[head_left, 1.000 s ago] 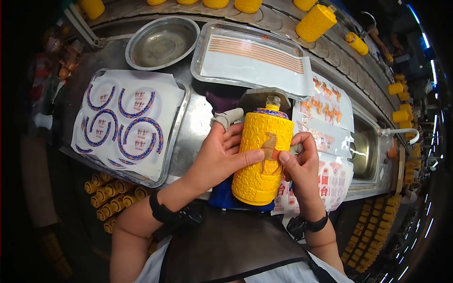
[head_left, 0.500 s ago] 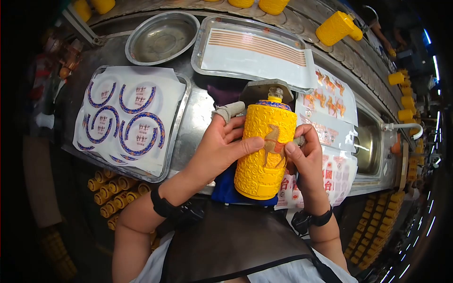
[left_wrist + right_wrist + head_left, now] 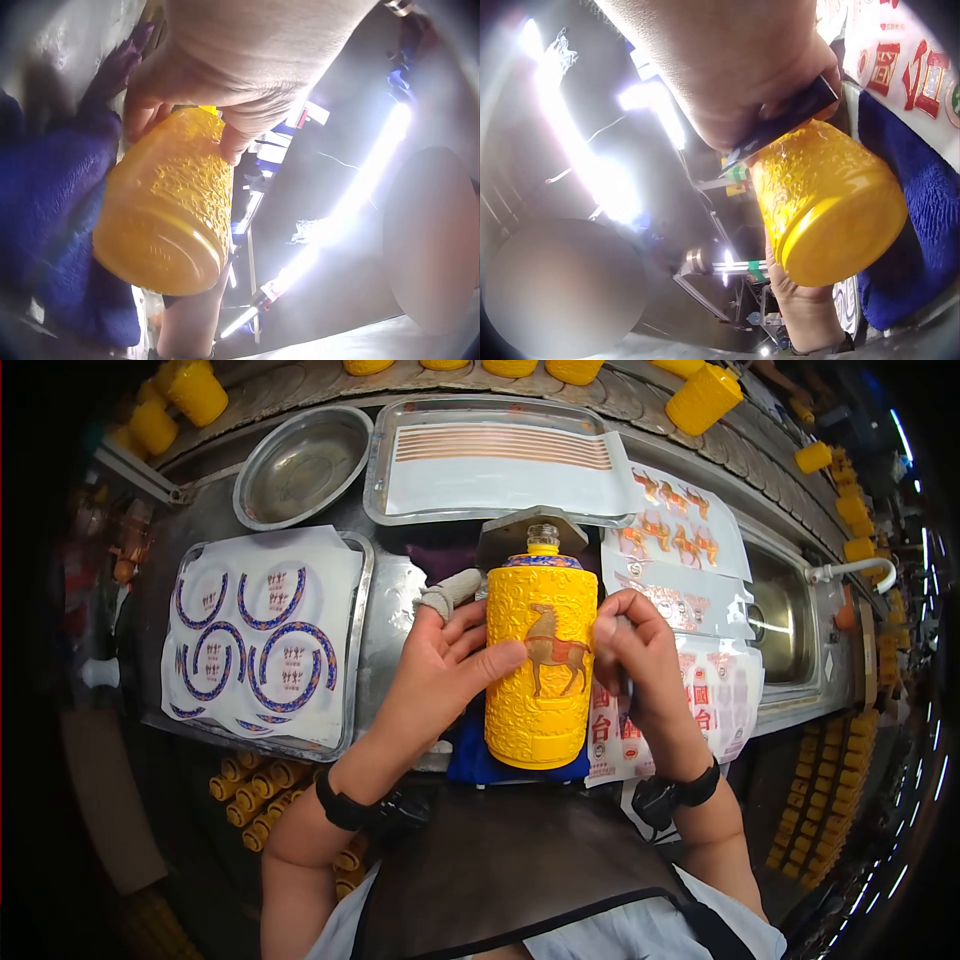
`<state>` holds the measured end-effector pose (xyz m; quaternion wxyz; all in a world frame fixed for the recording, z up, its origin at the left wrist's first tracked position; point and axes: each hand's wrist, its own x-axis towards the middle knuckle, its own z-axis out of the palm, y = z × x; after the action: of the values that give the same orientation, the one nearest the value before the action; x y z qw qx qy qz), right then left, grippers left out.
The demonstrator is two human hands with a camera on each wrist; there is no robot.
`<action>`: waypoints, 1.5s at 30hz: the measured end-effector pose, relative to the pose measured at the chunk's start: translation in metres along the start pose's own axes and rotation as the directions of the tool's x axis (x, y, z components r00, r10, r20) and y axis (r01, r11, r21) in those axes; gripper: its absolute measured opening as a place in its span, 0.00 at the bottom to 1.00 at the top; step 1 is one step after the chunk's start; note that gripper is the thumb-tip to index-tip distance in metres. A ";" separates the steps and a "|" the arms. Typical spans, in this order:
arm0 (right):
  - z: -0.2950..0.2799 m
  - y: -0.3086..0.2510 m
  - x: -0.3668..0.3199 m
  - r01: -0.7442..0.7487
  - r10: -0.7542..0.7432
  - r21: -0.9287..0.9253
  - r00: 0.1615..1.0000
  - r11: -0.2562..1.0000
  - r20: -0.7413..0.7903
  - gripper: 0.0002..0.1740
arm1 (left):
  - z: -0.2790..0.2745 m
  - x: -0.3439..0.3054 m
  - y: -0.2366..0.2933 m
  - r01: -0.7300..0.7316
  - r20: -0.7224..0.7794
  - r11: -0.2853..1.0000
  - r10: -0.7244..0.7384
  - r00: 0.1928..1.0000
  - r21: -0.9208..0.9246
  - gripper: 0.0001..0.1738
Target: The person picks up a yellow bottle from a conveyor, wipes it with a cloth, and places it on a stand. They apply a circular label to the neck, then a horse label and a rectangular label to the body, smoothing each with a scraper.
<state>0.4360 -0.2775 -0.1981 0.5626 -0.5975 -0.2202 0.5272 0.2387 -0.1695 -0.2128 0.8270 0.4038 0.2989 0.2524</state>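
Note:
An embossed yellow bottle (image 3: 540,730) stands nearly upright before me, a brown horse picture (image 3: 556,652) with a red saddle on its front. My left hand (image 3: 440,665) grips its left side, thumb on the front by the horse; grey cloth (image 3: 450,595) wraps one finger. In the left wrist view, the hand (image 3: 240,56) holds the bottle (image 3: 161,217) from above its base. My right hand (image 3: 645,660) is at the bottle's right edge, fingers bent. The right wrist view shows that hand (image 3: 742,67) holding a dark flat tool (image 3: 787,124) against or near the bottle (image 3: 847,217).
Printed arc sheets (image 3: 265,630) lie on a left tray; striped sheets (image 3: 500,460) fill another behind, beside a metal bowl (image 3: 303,465). Horse sheets (image 3: 690,525) and red-lettered sheets (image 3: 715,695) lie right, near a sink (image 3: 785,620). A blue cloth (image 3: 475,755) is below the bottle.
My right thumb and fingers have shifted off the horse's right part to the bottle's upper right edge, uncovering the whole picture. The left thumb still rests on the front.

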 end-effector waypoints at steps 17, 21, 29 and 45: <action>0.040 -0.083 0.033 0.710 -0.615 -0.701 0.581 0.064 0.533 0.15 | 0.003 -0.014 -0.007 -0.043 0.036 0.992 0.038 0.999 0.117 0.59; 0.033 -0.089 0.016 0.752 -0.499 -0.611 0.640 0.248 0.585 0.16 | 0.001 -0.012 -0.008 -0.037 0.047 0.994 0.033 0.998 0.103 0.59; 0.039 -0.068 0.003 0.792 -0.574 -0.605 0.456 -0.087 0.680 0.18 | -0.001 -0.013 -0.007 -0.018 0.055 0.990 0.011 0.998 0.139 0.56; 0.040 -0.042 -0.020 0.864 -0.572 -0.500 0.380 -0.061 0.726 0.16 | -0.006 -0.020 0.001 0.011 0.095 0.999 -0.007 0.995 -0.049 0.42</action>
<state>0.4080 -0.2656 -0.1453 0.3325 -0.4806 -0.8108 0.0307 0.2206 -0.1796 -0.2092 0.8510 0.3935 0.2549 0.2366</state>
